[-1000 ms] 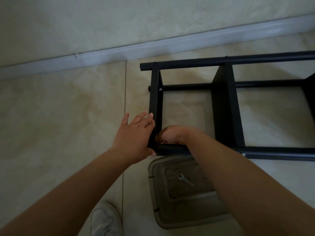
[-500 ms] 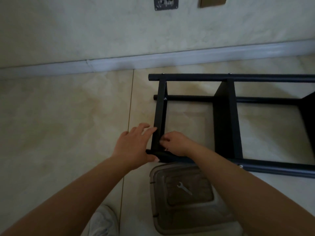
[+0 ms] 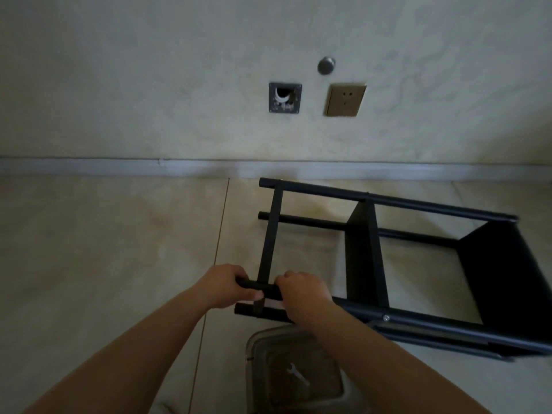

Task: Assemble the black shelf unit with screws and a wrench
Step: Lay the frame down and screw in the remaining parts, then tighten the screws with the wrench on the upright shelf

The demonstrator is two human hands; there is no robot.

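Shelf unit [image 3: 388, 264], black and lying on its side on the tiled floor near the wall, looked lifted at its near end compared with a moment before: the near tube [image 3: 260, 286] now sat raised in both hands rather than resting low by the floor. That suggested repositioning or turning the frame, not fastening. The left hand [image 3: 222, 286] had gone from flat against the end bar to curled round the tube's tip; the right hand [image 3: 301, 291] gripped the same tube just beside it. A wrench [image 3: 297, 375] lay untouched on the plastic container lid [image 3: 268, 348] below, near the person. A screw [image 3: 386, 317] showed in the lower rail.
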